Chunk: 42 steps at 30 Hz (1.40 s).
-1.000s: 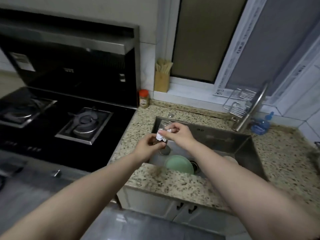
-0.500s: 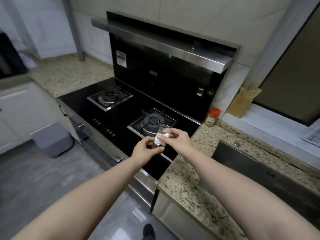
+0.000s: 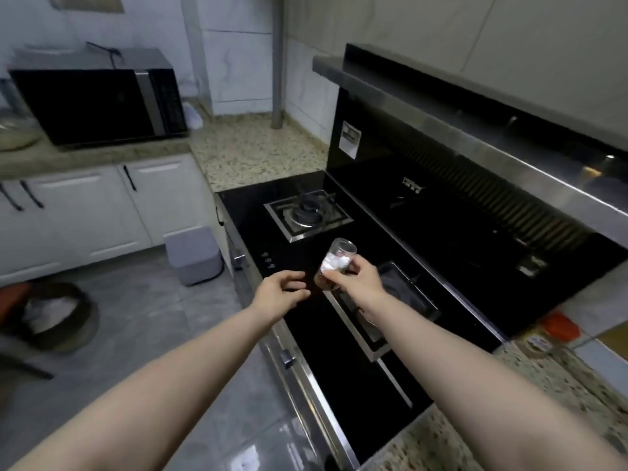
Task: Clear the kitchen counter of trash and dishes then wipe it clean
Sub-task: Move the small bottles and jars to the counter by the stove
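Grey floor tiles [image 3: 142, 321] (white cabinets [image 3: 85, 212])

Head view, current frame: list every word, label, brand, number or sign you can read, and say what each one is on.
None can be read as text.
Sticker on the range hood: print too small and blurred.
Logo on the hood's black panel: blurred, illegible.
Control symbols on the cooktop: icons only, no legible characters.
Label on the orange-lidded jar: blurred.
Glass jar in the right hand: no text visible.

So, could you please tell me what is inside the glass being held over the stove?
The glass, gripped by the right hand, holds crumpled white paper. Something dark sits at its bottom, partly hidden by the fingers; what it is cannot be told.
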Tool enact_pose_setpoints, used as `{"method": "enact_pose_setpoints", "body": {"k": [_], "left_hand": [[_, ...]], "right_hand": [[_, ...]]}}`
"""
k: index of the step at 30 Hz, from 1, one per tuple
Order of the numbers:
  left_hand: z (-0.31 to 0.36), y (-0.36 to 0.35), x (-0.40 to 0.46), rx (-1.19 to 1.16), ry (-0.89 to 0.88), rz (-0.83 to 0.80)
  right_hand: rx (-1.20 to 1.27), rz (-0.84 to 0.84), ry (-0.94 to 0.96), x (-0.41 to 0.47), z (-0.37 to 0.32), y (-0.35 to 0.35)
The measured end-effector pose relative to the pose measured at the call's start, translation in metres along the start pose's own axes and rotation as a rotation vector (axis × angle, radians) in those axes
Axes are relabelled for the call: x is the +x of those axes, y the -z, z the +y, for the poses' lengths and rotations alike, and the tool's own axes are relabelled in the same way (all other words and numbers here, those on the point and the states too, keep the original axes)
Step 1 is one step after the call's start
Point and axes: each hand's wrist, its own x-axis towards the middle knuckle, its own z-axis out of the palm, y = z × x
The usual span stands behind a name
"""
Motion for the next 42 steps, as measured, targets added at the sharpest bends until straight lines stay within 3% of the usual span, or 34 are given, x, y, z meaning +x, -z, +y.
{"method": "enact_pose_setpoints", "body": {"k": [3, 9, 15, 20, 33, 42], "left_hand": [[-0.005, 0.029, 0.003, -0.008, 0.039, 0.069], [-0.014, 0.110, 0.047, 0.007, 0.081, 0.233], [-0.020, 0.187, 0.105, 0.008, 0.091, 0.182], [-0.011, 0.270, 0.162, -0.044, 0.112, 0.168], [0.016, 0.363, 0.297, -0.014, 0.128, 0.157], [0.041, 0.388, 0.445, 0.121, 0.134, 0.093]], "right_hand": [[-0.030, 0.044, -0.056, 0.033, 0.001, -0.016], [-0.084, -0.037, -0.070, 0.102, -0.011, -0.088], [-0.024, -0.061, -0.092, 0.165, -0.023, -0.171], [-0.023, 0.043, -0.114, 0.225, -0.053, -0.251], [-0.090, 0.198, -0.066, 0.339, -0.098, -0.295], [-0.044, 0.296, -0.076, 0.495, -0.094, -0.315]]}}
